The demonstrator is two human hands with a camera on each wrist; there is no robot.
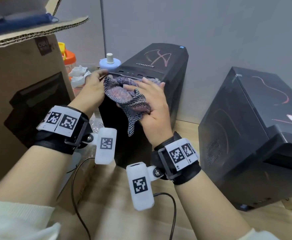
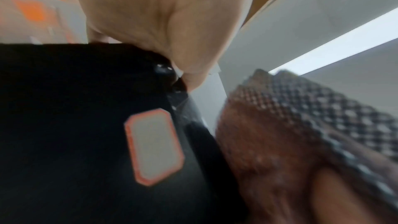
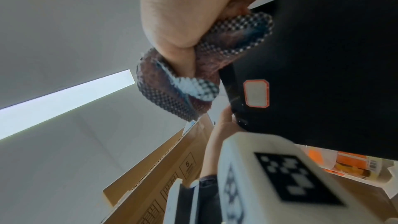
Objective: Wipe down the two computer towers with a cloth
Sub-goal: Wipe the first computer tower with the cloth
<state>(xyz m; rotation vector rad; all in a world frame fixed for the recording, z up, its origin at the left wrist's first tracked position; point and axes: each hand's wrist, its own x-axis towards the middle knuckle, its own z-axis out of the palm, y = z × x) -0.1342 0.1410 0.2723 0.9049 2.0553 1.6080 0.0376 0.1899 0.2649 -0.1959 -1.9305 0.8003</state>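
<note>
A black Lenovo tower (image 1: 160,66) with red scribbles on its top stands upright in the middle. My right hand (image 1: 152,99) presses a bunched checkered cloth (image 1: 124,96) against the upper part of the face turned toward me, thumb hooked into the folds (image 3: 189,60). My left hand (image 1: 91,87) grips the tower's top left corner, fingertips on the edge (image 2: 193,77). That face carries an orange-rimmed label (image 2: 154,146). A second black tower (image 1: 256,132), also scribbled red, stands apart at the right.
A big cardboard box (image 1: 20,94) with an open flap crowds the left. Behind the left hand sit an orange-lidded jar (image 1: 69,61), crumpled tissue (image 1: 79,75) and a blue-capped bottle (image 1: 109,64). A black cable (image 1: 76,187) trails over the wooden floor. Grey wall behind.
</note>
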